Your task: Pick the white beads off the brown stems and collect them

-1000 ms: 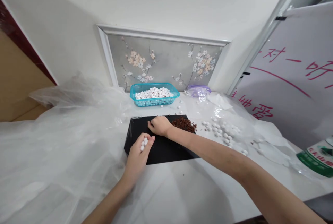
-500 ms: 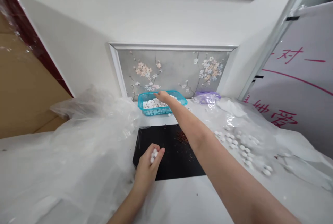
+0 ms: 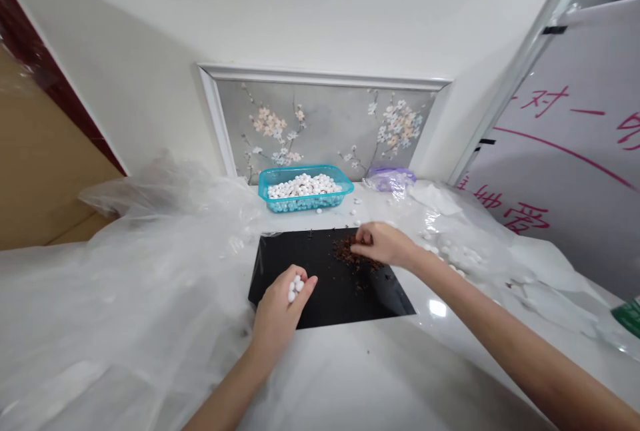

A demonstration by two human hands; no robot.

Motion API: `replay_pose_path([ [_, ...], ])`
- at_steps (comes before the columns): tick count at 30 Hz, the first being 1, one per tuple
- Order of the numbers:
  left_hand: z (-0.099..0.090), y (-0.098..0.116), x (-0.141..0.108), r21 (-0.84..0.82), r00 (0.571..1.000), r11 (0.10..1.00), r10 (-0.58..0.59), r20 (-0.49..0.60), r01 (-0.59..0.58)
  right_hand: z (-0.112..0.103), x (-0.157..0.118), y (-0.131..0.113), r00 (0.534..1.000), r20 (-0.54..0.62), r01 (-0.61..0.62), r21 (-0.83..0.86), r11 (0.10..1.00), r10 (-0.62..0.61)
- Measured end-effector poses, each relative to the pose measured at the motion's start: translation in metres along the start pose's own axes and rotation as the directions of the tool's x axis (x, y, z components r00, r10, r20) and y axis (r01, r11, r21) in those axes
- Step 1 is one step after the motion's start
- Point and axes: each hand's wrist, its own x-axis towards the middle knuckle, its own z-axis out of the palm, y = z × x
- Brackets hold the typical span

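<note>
My left hand [image 3: 285, 301] curls around several small white balls [image 3: 296, 287], cupped between the fingers and thumb over the left side of a black sheet [image 3: 320, 297]. A loose pile of reddish-brown dried flakes [image 3: 345, 251] lies toward the sheet's back right. My right hand [image 3: 377, 243] is down at that pile, its fingers bent and pinched into the flakes; the fingertips are partly hidden. Behind the sheet stands a turquoise plastic basket [image 3: 306, 203] filled with the same kind of white balls.
Clear plastic sheeting [image 3: 165, 237] bunches on the left of the white table [image 3: 330, 377]. More white balls and plastic film [image 3: 520, 284] lie on the right. A purple item [image 3: 393, 179] in plastic sits against the back wall. Brown cardboard [image 3: 45, 164] stands at left.
My right hand has come out of the turquoise basket, back toward me and right, down to the brown flakes. My left hand still holds the white balls. The view has tilted slightly downward.
</note>
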Motion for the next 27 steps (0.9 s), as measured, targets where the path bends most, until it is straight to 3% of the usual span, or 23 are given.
replay_pose_path([
  [2, 0.0, 0.004, -0.002, 0.076, 1.0, 0.997, 0.003, 0.014, -0.004, 0.011, -0.027, 0.002, 0.999, 0.027, -0.038, -0.024, 0.999, 0.038],
  [5, 0.001, 0.008, -0.003, 0.169, 1.0, 0.986, 0.008, 0.017, -0.011, 0.023, -0.041, -0.001, 0.998, 0.023, -0.065, -0.028, 0.997, 0.066],
  [12, 0.008, 0.007, 0.009, 0.43, 0.992, 0.894, 0.125, 0.023, -0.122, 0.034, -0.03, -0.007, 0.996, -0.084, 0.003, -0.008, 1.0, -0.003],
  [16, 0.013, 0.006, 0.021, 0.566, 0.988, 0.817, 0.151, -0.029, -0.108, 0.035, -0.025, -0.011, 0.996, -0.061, 0.066, 0.06, 0.996, -0.062],
  [22, 0.015, 0.005, 0.03, 0.617, 0.98, 0.777, 0.192, -0.047, -0.122, 0.044, -0.019, -0.009, 0.989, -0.137, 0.091, 0.217, 0.972, -0.062],
  [24, 0.015, 0.004, 0.032, 0.576, 0.976, 0.803, 0.215, -0.038, -0.154, 0.048, -0.019, -0.009, 0.985, -0.169, 0.102, 0.467, 0.878, -0.024],
  [27, 0.014, 0.005, 0.031, 0.474, 0.97, 0.854, 0.241, 0.001, -0.213, 0.052, -0.024, -0.014, 0.996, -0.053, 0.007, 0.862, 0.506, 0.076],
])
